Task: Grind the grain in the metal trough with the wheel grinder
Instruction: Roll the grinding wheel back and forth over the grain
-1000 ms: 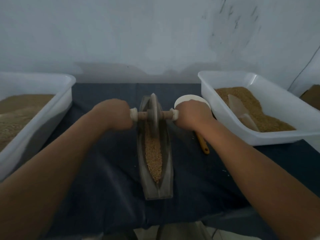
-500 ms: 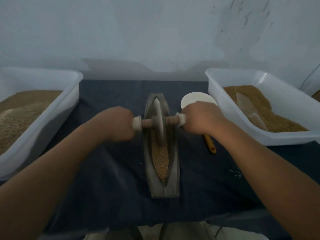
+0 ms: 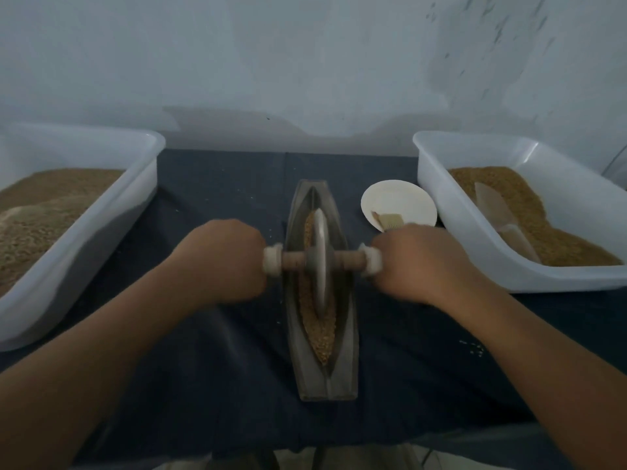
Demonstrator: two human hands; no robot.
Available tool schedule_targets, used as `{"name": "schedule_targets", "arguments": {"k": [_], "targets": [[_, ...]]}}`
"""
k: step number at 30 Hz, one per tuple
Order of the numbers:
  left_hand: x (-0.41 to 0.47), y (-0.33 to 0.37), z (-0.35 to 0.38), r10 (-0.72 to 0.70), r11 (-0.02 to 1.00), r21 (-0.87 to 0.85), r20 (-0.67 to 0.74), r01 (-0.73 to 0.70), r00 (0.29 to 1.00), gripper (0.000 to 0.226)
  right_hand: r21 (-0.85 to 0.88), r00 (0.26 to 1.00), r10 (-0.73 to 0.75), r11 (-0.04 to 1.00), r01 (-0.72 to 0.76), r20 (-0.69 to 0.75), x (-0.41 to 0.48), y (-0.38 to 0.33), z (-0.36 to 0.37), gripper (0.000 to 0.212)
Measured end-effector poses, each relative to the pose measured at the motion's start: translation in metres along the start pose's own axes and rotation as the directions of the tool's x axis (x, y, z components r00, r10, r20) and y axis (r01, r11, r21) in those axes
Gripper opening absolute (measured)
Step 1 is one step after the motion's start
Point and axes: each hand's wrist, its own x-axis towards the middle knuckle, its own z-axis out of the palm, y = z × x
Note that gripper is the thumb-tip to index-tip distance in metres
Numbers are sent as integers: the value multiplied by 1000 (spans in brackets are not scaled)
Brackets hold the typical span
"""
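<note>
A boat-shaped metal trough (image 3: 342,364) lies lengthwise in the middle of the dark cloth, with brown grain (image 3: 322,337) along its groove. The wheel grinder (image 3: 320,262), a grey disc on a wooden axle with pale end knobs, stands upright in the groove about midway along the trough. My left hand (image 3: 220,262) grips the axle's left end and my right hand (image 3: 417,262) grips its right end. Both fists hide the outer handle ends.
A white tub (image 3: 101,212) of pale grain stands at the left, and another white tub (image 3: 451,212) with brown grain and a clear scoop (image 3: 502,218) at the right. A white plate (image 3: 398,203) with a small brush sits right of the trough. A wall closes the back.
The wheel has rolled toward me along the trough, from its far end to about the middle. Both hands came back with it, uncovering the plate and brush.
</note>
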Motion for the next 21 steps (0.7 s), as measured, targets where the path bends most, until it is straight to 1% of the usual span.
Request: {"name": "schedule_targets", "arguments": {"k": [1, 4, 6, 8, 10, 12, 14, 16, 18, 21], "targets": [[16, -2, -2, -27, 999, -17, 21, 27, 999, 26, -11, 999, 17, 1000, -17, -40, 19, 0, 1, 31], [58, -8, -10, -98, 995, -32, 10, 99, 995, 26, -36, 985, 72, 996, -78, -158, 74, 5, 2, 35], [69, -7, -14, -99, 994, -37, 19, 100, 995, 26, -69, 980, 91, 992, -105, -177, 91, 7, 1, 36], [63, -3, -18, -71, 997, -5, 46, 71, 996, 26, -44, 987, 99, 993, -106, -130, 83, 5, 1, 35], [41, 0, -18, -12, 999, 46, 61, 9, 998, 25, 6, 997, 76, 997, -75, -24, 55, 5, 4, 32], [13, 1, -11, 58, 993, 103, -10, -56, 998, 27, 52, 997, 19, 998, -23, 76, 15, 7, 6, 29], [-10, 2, -3, 109, 986, 132, -89, -96, 990, 32, 91, 995, -20, 996, 12, 97, -17, 7, 7, 35], [-9, 0, 1, 93, 990, 110, -83, -84, 992, 32, 70, 997, -32, 997, 27, 66, -17, 7, 7, 36], [9, -3, -1, 26, 999, 28, -5, -25, 1000, 28, 17, 1000, -4, 1000, 4, 20, 9, 5, 7, 30], [52, -9, -9, -61, 998, -25, 58, 63, 996, 28, -15, 990, 64, 998, -66, -123, 62, 4, 6, 35]]}}
